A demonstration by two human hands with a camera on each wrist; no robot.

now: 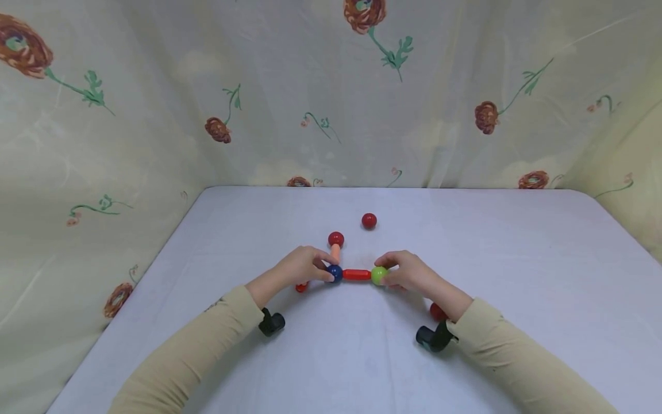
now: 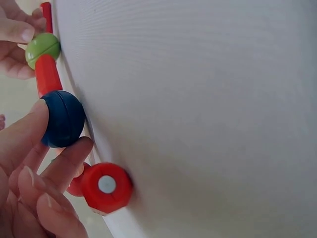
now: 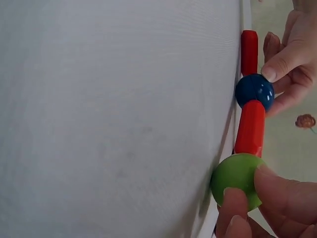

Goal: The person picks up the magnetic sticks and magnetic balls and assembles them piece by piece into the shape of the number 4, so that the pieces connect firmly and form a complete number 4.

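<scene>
A blue ball [image 1: 337,273] is pinched between the thumb and fingers of my left hand [image 1: 302,269]. My right hand [image 1: 410,271] holds a light green ball [image 1: 378,275] in the same way. Between the two balls lies a red rod [image 1: 357,275], touching both in a straight line. Behind the blue ball an orange rod [image 1: 335,253] leads away to a red ball [image 1: 336,238]. Beside my left hand is a second red rod [image 1: 301,287]; its end [image 2: 106,188] shows a pale round disc. Past the green ball, another red rod [image 2: 47,17] is partly hidden by my right hand.
A loose red ball [image 1: 369,221] sits farther back on the white-covered table [image 1: 496,241]. Another red ball [image 1: 437,311] is partly hidden behind my right wrist. Flower-printed cloth [image 1: 279,75] hangs behind the table and at its sides.
</scene>
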